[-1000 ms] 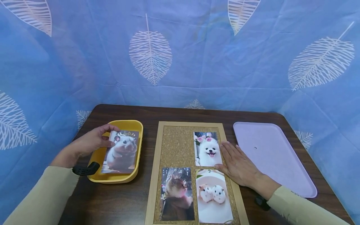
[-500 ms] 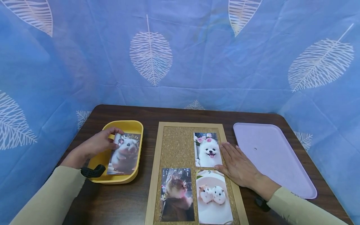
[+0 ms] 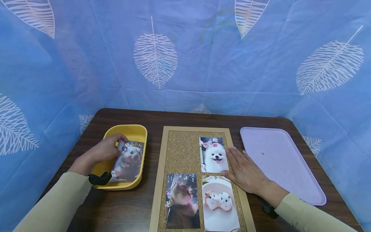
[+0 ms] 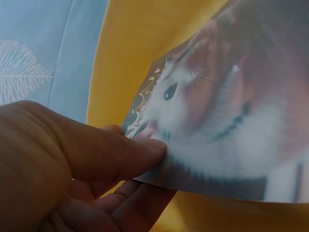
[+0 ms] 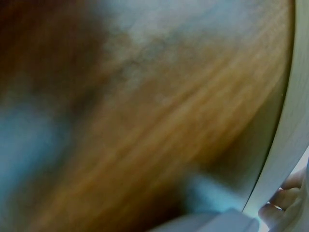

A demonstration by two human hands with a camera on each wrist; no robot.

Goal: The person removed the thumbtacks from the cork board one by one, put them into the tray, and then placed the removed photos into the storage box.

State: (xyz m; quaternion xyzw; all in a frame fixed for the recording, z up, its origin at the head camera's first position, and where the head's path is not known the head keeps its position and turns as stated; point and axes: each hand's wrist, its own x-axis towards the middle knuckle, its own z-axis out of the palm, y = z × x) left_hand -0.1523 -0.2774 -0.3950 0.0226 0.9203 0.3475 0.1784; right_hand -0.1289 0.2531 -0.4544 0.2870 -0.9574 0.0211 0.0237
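My left hand point(image 3: 105, 149) pinches the upper left edge of a photo point(image 3: 128, 162) of a hamster wearing a gold crown. This photo lies over the yellow tray point(image 3: 144, 154). The left wrist view shows the thumb on the picture side of the photo point(image 4: 217, 121) and fingers beneath it. My right hand point(image 3: 246, 170) rests flat on the right wooden frame of a corkboard point(image 3: 181, 151), fingertips by a photo of a white dog point(image 3: 215, 159). In the right wrist view only a few fingers point(image 5: 285, 200) show beside the frame point(image 5: 285, 145).
Also on the corkboard are a squirrel-like animal photo point(image 3: 182, 201) and a photo of two hamsters point(image 3: 220, 206), with a silver thumbtack point(image 3: 215, 178) at its top. A lilac tray point(image 3: 290, 170) at the right bears one small shiny tack point(image 3: 262, 153). Blue leaf-patterned cloth point(image 3: 203, 64) hangs behind.
My left hand has moved right and a little nearer to me, carrying the crowned hamster photo farther into the yellow tray. The right hand has stayed on the corkboard frame.
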